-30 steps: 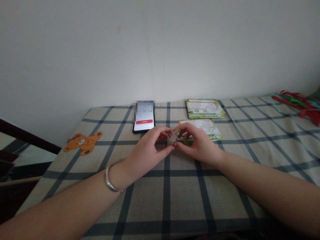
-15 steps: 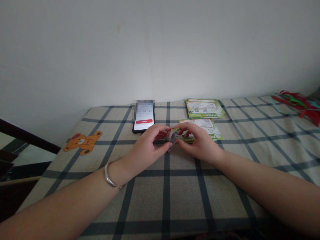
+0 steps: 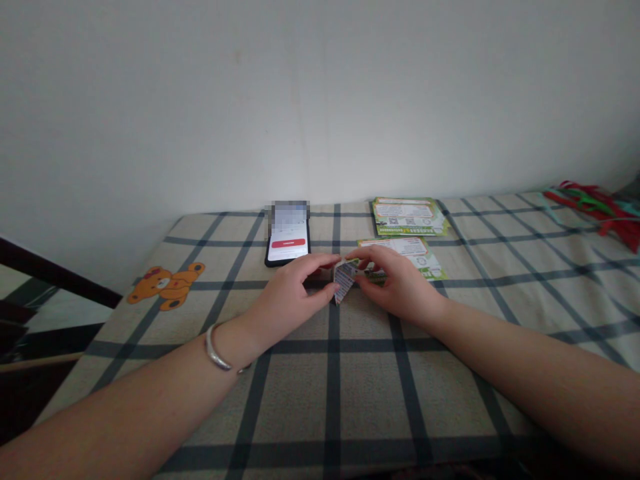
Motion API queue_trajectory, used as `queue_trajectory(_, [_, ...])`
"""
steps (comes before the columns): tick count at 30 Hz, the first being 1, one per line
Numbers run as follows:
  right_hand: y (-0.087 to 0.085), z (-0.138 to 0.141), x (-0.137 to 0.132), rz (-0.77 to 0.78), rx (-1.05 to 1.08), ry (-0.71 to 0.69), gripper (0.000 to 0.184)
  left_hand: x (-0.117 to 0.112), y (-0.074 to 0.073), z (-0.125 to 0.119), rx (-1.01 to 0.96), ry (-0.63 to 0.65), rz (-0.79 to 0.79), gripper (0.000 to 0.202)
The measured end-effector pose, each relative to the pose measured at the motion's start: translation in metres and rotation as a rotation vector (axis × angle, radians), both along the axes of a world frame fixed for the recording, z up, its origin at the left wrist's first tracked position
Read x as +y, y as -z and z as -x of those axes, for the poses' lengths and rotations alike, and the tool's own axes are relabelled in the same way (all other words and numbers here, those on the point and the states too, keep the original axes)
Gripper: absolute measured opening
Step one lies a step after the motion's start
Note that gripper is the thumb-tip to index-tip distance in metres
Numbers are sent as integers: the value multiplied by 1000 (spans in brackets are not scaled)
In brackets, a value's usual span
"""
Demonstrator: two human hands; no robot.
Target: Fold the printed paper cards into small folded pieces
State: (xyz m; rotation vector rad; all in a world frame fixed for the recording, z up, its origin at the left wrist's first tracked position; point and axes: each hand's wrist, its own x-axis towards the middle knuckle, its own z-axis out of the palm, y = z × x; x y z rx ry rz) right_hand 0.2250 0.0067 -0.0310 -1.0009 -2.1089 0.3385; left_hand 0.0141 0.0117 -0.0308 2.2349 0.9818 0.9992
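Between my two hands is a small folded piece of printed paper (image 3: 345, 279), pointed at its lower end and striped with lines of text. My left hand (image 3: 300, 283) grips its left edge with thumb and fingers, a silver bangle on the wrist. On the other side my right hand (image 3: 395, 280) pinches the paper's right edge. Just behind the right hand lies a green and white printed leaflet (image 3: 417, 253), partly covered by the fingers. The paper's far side is hidden.
A phone (image 3: 288, 250) with a lit screen lies beyond my left hand. A stack of leaflets (image 3: 407, 213) rests near the wall. At the left is a bear cutout (image 3: 167, 285); red and green strips (image 3: 600, 210) lie far right on the checked tablecloth (image 3: 370, 400).
The folded paper has turned, so its striped printed face shows more clearly. My left fingers have shifted slightly along its edge. Both arms stay nearly in place.
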Motion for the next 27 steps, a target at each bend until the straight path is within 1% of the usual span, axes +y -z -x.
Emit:
queue_trajectory(6, [0, -2, 0, -17, -68, 27, 28, 2, 1, 4, 58, -1, -72, 37])
queue_trajectory(10, [0, -3, -1, -21, -94, 39, 27, 5, 2, 7, 108, 23, -112, 36])
queue_trajectory(19, [1, -5, -1, -36, -198, 20, 29, 10, 2, 12, 193, 47, -130, 33])
queue_trajectory(23, [2, -6, 1, -28, -246, 12, 29, 12, 0, 13, 255, 104, -114, 31])
queue_trajectory(27, [2, -7, 1, -25, -262, -19, 30, 14, 1, 14, 260, 129, -141, 30])
